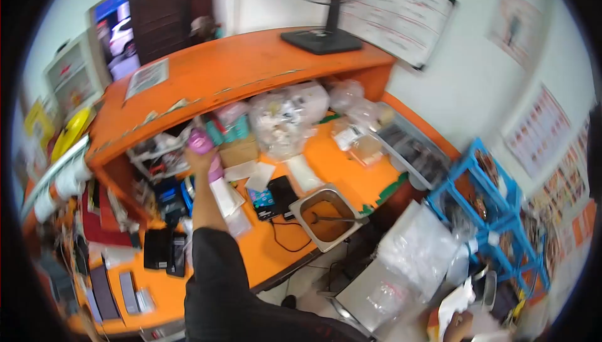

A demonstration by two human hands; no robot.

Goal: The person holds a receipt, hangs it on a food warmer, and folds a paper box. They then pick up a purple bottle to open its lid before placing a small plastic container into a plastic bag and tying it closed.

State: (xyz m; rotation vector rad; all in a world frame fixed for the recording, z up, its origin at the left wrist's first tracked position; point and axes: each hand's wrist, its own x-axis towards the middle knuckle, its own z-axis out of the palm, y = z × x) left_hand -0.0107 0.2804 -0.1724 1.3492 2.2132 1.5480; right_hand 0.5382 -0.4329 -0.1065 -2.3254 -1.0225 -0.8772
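My left arm, in a dark sleeve, stretches over the orange counter (263,251). My left hand (199,161) is closed around a pink-purple bottle (201,142) that stands under the raised shelf; part of the bottle shows below the hand. At the lower right edge is my right hand (459,326), its fingers curled against a crumpled white paper or cloth (456,302). Something orange-yellow shows beside it. Blur hides the finer detail of both hands.
A metal pan (327,236) with a utensil sits at the counter's front edge, beside a phone (262,199). Plastic bags (282,119) fill the shelf space. A standing fan (322,39) rests on top. Blue stacked baskets (483,207) and a plastic-covered chair (411,254) are at right.
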